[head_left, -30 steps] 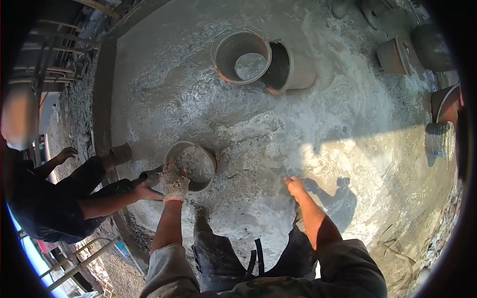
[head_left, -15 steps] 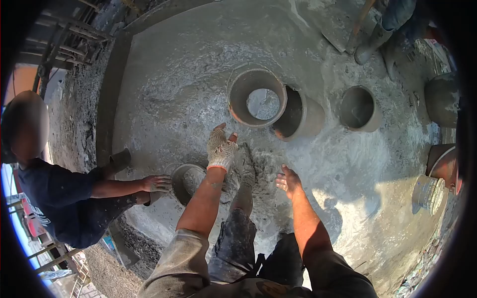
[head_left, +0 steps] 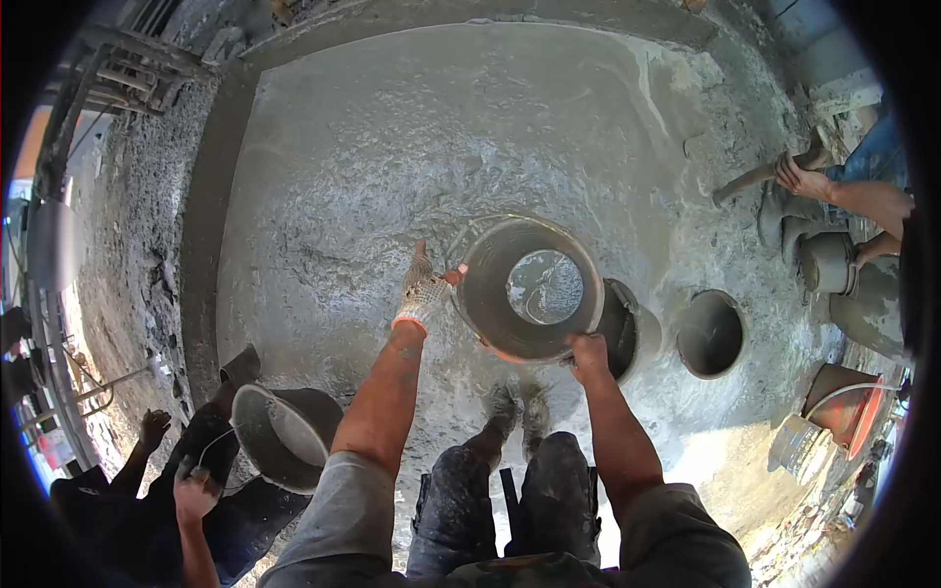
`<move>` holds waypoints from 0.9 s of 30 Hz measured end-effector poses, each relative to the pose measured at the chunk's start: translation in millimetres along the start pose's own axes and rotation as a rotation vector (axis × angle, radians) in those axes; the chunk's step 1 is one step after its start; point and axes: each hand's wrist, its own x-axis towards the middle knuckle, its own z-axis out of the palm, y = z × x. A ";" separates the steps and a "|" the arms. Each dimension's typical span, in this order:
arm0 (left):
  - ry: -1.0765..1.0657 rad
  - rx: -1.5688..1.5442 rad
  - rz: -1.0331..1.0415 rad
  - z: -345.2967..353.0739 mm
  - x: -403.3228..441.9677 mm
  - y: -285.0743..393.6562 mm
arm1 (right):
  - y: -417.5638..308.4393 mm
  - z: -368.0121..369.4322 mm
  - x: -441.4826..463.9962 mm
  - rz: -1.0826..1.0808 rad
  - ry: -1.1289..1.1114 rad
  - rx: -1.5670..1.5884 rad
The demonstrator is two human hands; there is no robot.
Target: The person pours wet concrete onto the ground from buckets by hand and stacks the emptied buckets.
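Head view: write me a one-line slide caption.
Gloved left hand open beside a bucket, bare right hand gripping its rim, above wet grey ground.

Through my remote feed, I am holding the left arm point(head_left: 380, 387) out ahead, nearly straight at the elbow. The gloved left hand point(head_left: 423, 284) is pointing one finger point(head_left: 421, 253) forward, its thumb point(head_left: 457, 275) sticking out to the right. I am angling the right arm point(head_left: 623, 426) inward, and the bare right hand point(head_left: 590, 359) is gripping (some fingertips are hiding from me over here).
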 end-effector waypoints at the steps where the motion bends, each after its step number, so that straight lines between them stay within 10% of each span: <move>1: -0.010 -0.068 0.005 -1.0 12.2 6.4 | -31.0 3.1 -20.1 -0.011 -0.001 -0.004; 9: 0.025 -0.155 -0.020 -5.7 91.1 152.5 | -193.4 8.9 -9.7 -0.265 0.174 -0.112; 14: -0.405 -0.149 -0.039 91.8 154.5 258.5 | -268.2 -32.8 141.6 -0.209 0.454 -0.002; 17: -0.598 -0.245 0.126 183.0 200.3 269.8 | -333.0 -41.4 172.5 -0.554 0.802 -0.305; 22: -0.568 -0.290 0.221 290.1 305.3 183.8 | -378.6 -5.9 262.6 -0.254 0.950 -0.488; 27: -0.763 -0.399 0.046 248.6 348.6 102.2 | -337.8 48.5 302.6 -0.463 0.832 -0.525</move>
